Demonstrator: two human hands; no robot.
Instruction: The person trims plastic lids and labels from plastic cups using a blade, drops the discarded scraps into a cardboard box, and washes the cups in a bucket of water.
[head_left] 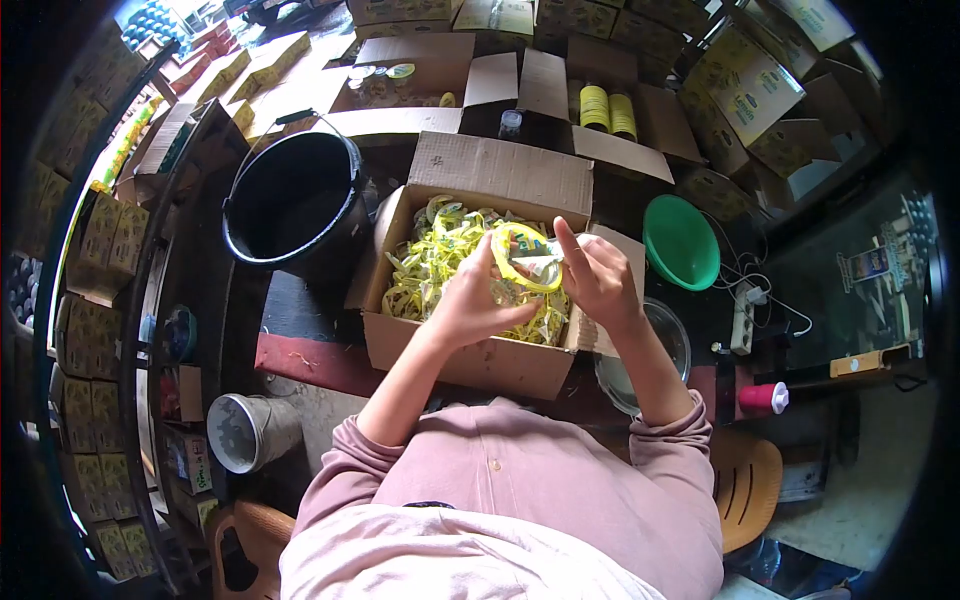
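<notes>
Above an open cardboard box [470,365] full of tangled yellow printed strips [437,240], both hands are at a yellow-rimmed ring-shaped label [528,258] with white and green print. My right hand [600,280] pinches its right side, with the index finger pointing up. At its left side is my left hand [474,300], its thumb and fingers spread apart; the fingertips are near the label's edge, and nothing is gripped between them.
A black bucket [290,200] stands left of the box, a grey bucket [250,432] lower left. To the right are a green bowl [680,242], a clear container [672,335] and a power strip [742,318]. Open cartons with yellow-lidded stacks [594,108] stand behind.
</notes>
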